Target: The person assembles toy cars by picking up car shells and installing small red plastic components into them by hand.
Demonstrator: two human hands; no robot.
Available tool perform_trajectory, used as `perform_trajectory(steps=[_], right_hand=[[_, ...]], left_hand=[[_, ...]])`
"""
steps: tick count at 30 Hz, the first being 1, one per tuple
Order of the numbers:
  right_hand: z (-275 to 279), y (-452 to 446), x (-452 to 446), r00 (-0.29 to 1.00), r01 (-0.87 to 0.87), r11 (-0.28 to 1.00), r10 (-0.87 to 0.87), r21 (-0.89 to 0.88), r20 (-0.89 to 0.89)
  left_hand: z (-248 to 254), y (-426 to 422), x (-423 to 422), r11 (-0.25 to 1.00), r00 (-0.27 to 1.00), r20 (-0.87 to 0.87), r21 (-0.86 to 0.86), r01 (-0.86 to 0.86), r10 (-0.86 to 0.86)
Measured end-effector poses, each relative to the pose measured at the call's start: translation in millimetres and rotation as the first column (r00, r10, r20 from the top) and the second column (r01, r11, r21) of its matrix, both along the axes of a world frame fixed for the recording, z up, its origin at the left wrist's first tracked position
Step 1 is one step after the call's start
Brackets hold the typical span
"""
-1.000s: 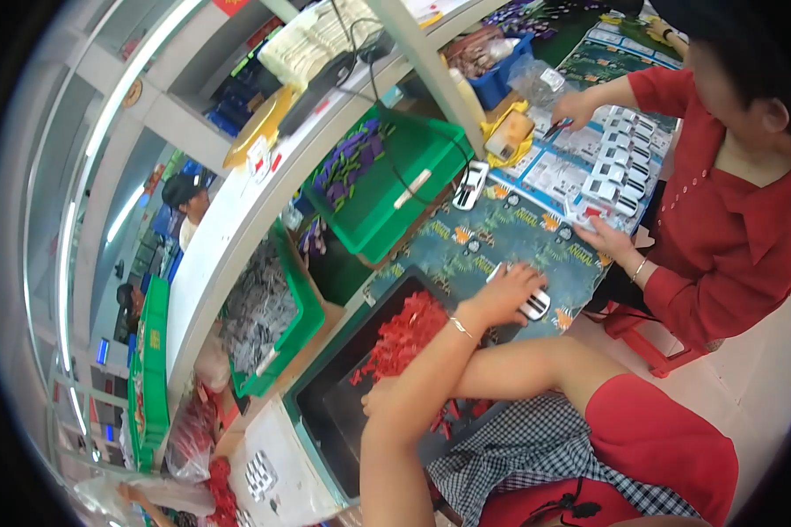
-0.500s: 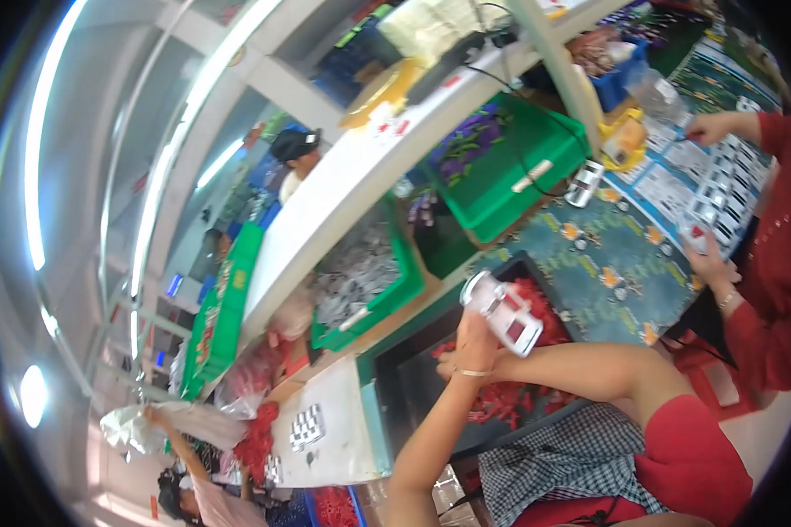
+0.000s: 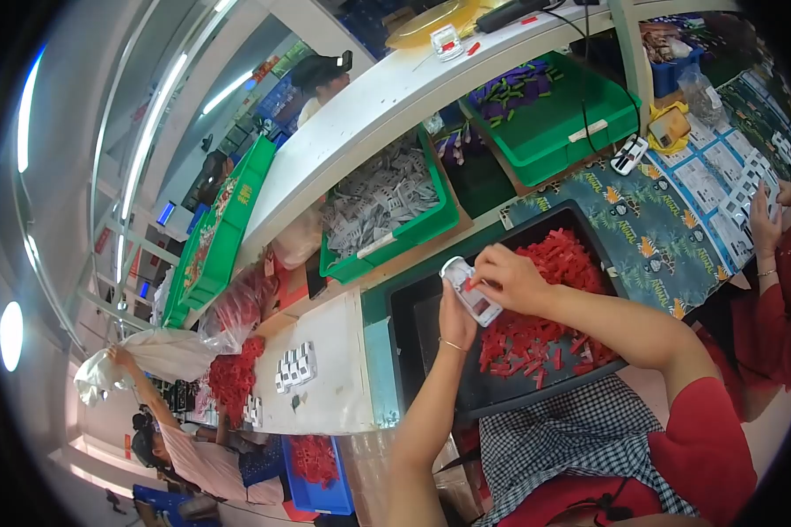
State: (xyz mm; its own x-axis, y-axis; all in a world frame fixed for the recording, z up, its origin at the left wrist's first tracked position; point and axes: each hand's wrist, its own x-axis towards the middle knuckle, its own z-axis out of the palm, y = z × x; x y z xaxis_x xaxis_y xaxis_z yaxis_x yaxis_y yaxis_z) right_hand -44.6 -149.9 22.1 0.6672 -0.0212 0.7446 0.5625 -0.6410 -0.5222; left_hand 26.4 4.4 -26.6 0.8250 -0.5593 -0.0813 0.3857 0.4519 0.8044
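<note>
A white plastic toy car shell (image 3: 471, 303) is gripped from below and the side by my left hand (image 3: 457, 318), which has a thin band at the wrist. My right hand (image 3: 511, 279) is at the upper face of the shell, fingers pinched on a small red plastic piece (image 3: 468, 285) that touches the shell. How far the piece sits in the shell is hidden by the fingers. Both hands are above a black tray (image 3: 422, 321) with many loose red plastic pieces (image 3: 527, 347) heaped toward its right side.
Green bins hold grey-white parts (image 3: 382, 193) and purple parts (image 3: 514, 92) under a white shelf (image 3: 360, 110). Finished-looking white cars (image 3: 295, 367) stand on the left table. A blue bin (image 3: 321, 501) holds red pieces. At right, a co-worker's hands (image 3: 765, 220) are over white cars on a sheet.
My right hand has come up from the tray to the shell with a red piece. My left hand has shifted left and turned the shell. The co-worker's hands have moved closer together.
</note>
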Motion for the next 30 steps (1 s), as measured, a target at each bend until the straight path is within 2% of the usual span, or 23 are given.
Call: perform_trajectory(steps=[2, 5, 9, 12, 23, 26, 28, 30], right_hand=[[-7, 7, -1, 0.999, -0.032, 0.998, 0.031, -0.054, -0.02], [-11, 10, -1, 0.997, 0.051, 0.98, -0.04, -0.193, 0.059], [-5, 11, -4, 0.995, 0.09, 0.976, -0.079, -0.197, 0.066], [-1, 11, -4, 0.983, 0.143, 0.972, -0.118, -0.188, 0.141], [5, 12, -5, 0.978, 0.162, 0.97, -0.134, -0.181, 0.159], [7, 12, -6, 0.978, 0.182, 0.973, -0.165, -0.141, 0.125], [11, 11, -8, 0.98, 0.192, 0.98, -0.188, -0.057, 0.064], [14, 10, -9, 0.98, 0.2, 0.98, -0.2, -0.019, 0.025]], left_hand=[[3, -1, -4, 1.0, 1.0, 0.0, -0.001, 0.002, -0.002], [3, -3, -6, 1.0, 1.0, 0.003, -0.012, -0.012, 0.012], [15, -9, -14, 1.0, 1.0, 0.0, 0.017, 0.018, -0.018], [26, -11, -24, 0.999, 0.999, -0.029, 0.021, 0.03, -0.03], [11, -8, -16, 0.991, 0.997, -0.014, -0.114, 0.068, -0.07], [13, -7, -19, 0.998, 0.999, -0.005, -0.037, 0.042, -0.042], [35, -8, -30, 0.981, 0.992, 0.123, 0.191, -0.031, 0.008], [42, -11, -35, 0.985, 0.987, 0.15, 0.156, -0.078, 0.054]])
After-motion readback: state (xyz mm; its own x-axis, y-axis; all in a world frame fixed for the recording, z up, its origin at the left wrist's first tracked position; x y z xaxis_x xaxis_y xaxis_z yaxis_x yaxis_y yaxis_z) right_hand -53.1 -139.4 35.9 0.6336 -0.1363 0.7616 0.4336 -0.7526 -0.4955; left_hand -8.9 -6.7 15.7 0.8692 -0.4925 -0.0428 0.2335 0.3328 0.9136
